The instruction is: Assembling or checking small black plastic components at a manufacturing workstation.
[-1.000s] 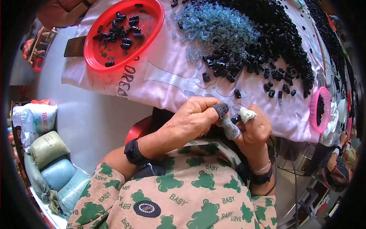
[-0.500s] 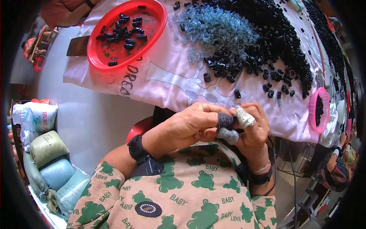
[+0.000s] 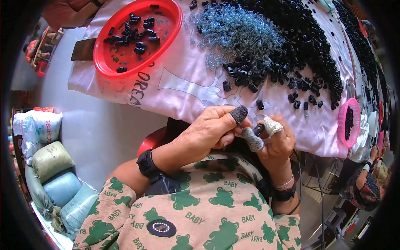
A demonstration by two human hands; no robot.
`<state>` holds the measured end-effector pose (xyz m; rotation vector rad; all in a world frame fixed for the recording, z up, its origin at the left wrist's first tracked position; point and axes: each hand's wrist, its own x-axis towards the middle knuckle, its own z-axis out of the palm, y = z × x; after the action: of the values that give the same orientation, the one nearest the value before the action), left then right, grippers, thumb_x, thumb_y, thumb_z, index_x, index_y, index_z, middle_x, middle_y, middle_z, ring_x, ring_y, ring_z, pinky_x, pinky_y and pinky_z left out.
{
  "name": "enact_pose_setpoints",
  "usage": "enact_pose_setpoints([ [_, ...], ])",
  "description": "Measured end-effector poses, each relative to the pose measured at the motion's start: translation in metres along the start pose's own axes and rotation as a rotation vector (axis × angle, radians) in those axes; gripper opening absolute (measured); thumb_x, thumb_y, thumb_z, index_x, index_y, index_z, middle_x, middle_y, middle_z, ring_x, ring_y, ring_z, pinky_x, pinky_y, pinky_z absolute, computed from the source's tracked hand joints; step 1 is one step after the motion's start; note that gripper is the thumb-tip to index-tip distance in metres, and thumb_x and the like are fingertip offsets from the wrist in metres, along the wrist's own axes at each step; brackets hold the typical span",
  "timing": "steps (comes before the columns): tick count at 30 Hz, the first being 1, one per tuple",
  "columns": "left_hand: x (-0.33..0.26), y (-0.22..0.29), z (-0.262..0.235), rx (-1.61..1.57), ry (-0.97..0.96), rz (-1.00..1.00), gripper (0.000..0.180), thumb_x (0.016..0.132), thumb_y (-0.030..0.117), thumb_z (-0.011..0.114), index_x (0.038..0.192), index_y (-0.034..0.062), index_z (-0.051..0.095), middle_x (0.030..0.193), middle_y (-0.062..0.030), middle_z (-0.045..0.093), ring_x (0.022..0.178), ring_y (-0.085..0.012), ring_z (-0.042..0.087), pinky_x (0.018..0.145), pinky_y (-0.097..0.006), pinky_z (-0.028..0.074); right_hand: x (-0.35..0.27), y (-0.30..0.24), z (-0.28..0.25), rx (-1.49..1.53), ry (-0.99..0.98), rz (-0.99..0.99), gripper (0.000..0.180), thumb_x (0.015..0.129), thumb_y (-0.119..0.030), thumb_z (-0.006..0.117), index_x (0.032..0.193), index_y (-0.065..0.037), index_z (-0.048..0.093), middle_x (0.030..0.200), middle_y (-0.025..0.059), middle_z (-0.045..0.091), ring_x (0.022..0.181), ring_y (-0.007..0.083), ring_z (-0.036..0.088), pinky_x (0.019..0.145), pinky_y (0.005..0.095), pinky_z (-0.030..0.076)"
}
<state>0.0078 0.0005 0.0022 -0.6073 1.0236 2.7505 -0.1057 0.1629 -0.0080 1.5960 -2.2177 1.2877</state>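
Observation:
Both hands meet in front of my chest, just off the table's near edge. My right hand point(image 3: 280, 143) pinches a small black cylindrical plastic part point(image 3: 258, 130) between thumb and finger, which wear grey and white knitted finger covers. My left hand point(image 3: 212, 129) is closed beside it, its thumb raised in a dark grey cover point(image 3: 238, 115). Whatever its curled fingers grip is too small or hidden to make out. Beyond the hands, on the cloth, lie loose black parts point(image 3: 260, 104) and a heap of bluish coil springs point(image 3: 239, 35).
A red basin point(image 3: 156, 58) with several black parts stands at the far left, by a flat brown piece point(image 3: 82, 49). Black parts form a large pile point(image 3: 310, 46) at the far right. A pink basket point(image 3: 341, 125) sits right; stuffed sacks point(image 3: 52, 160) lie left. Other people sit nearby.
My hands have come slightly apart. The left thumb has lifted off, and the black part now shows in my right fingers.

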Motion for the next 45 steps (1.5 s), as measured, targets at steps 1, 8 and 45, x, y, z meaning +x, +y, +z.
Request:
enact_pose_setpoints([
  [1,0.001,0.0,-0.002,-0.003,0.002,0.001,0.032,0.098,0.03,0.055,0.101,-0.0003,0.064,0.082,-0.0015,0.061,0.056,-0.0034,0.044,0.048,-0.017,0.033,0.0,-0.001,-0.001,0.018,0.0,0.046,0.034,0.067,-0.013,0.081,0.089,0.001,0.06,0.076,0.0099,0.056,0.063,0.0255,0.057,0.055,0.0352,0.045],
  [8,0.003,0.002,-0.001,0.04,0.003,-0.02,0.035,0.099,0.032,0.054,0.102,-0.0016,0.065,0.089,-0.0052,0.064,0.055,-0.0039,0.044,0.047,-0.018,0.034,0.004,0.003,0.001,0.075,0.042,-0.006,0.034,0.068,-0.016,0.082,0.087,0.001,0.06,0.075,0.0086,0.056,0.062,0.0235,0.055,0.053,0.0324,0.044],
  [45,0.005,0.016,0.008,0.109,0.04,0.061,0.016,0.096,0.014,0.055,0.104,0.0007,0.059,0.078,-0.0067,0.064,0.054,-0.0038,0.049,0.046,-0.017,0.037,-0.002,0.025,-0.033,-0.294,0.279,0.321,0.016,0.08,-0.005,0.07,0.095,0.0,0.066,0.08,0.0131,0.063,0.065,0.0261,0.062,0.059,0.0362,0.05],
])
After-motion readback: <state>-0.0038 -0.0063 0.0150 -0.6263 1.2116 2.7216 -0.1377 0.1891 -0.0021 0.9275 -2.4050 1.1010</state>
